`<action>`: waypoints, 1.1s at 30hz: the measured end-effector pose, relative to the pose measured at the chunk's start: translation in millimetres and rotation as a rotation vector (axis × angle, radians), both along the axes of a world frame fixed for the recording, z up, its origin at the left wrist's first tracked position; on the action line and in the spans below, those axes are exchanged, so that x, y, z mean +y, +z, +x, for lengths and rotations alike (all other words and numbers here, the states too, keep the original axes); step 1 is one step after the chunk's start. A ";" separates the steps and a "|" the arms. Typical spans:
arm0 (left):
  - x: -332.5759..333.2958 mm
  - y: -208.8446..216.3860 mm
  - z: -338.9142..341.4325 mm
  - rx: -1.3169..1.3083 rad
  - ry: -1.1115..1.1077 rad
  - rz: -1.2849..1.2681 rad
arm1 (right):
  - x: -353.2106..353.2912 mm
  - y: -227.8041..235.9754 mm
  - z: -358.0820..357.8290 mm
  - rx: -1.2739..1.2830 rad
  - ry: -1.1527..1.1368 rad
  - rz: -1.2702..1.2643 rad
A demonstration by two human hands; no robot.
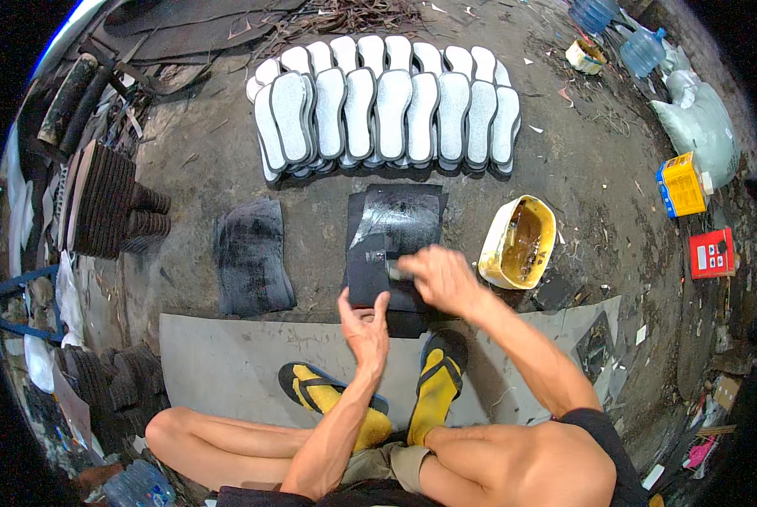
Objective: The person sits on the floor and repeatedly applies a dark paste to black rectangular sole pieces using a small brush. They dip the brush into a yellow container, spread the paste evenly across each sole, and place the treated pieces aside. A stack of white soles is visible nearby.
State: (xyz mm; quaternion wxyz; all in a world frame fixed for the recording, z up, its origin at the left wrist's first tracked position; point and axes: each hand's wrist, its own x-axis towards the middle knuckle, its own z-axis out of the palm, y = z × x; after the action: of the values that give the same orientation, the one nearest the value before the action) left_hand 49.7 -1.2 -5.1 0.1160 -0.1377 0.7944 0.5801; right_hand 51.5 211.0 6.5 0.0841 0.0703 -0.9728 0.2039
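Note:
A stack of black sheets (pixel 404 215) lies in front of me, its top partly coated with a glossy wet film. My right hand (pixel 442 277) is closed around a small spreading tool (pixel 394 269), pressed near the middle of the top sheet; motion blurs it, and brush or scraper I cannot tell. At the near edge of that sheet, my left hand (pixel 364 331) touches it with thumb and forefinger spread apart. To the right stands a cut-open yellowish container (pixel 490 253) with amber-brown liquid inside. Another pile of dark sheets (pixel 251 258) lies at left, its top dark and partly shiny.
Rows of white-topped insoles (pixel 393 114) with dark edges lie beyond the sheets. Stacked dark sole pieces (pixel 103 203) stand at left. A grey mat (pixel 226 338) lies near my sandalled feet. At right are a yellow-blue can (pixel 681 184), a red box (pixel 711 253) and a sack (pixel 699 122).

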 end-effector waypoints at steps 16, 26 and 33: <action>-14.0 -13.2 -10.0 0.261 -0.180 -0.095 | -56.6 34.2 -110.0 -0.360 0.489 -0.085; -33.0 -3.6 -7.8 0.163 -0.092 -0.070 | -52.6 9.1 -17.6 -0.102 0.115 0.085; -21.7 -4.8 -43.1 0.028 -0.189 0.006 | -29.7 65.5 56.2 -0.075 -0.241 -0.406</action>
State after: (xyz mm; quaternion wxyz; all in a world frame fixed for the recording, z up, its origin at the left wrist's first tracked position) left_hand 6.6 -22.9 -9.9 0.1595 -0.0534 0.8037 0.5707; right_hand 107.7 181.3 72.0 0.0842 -0.0725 -0.9156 0.3863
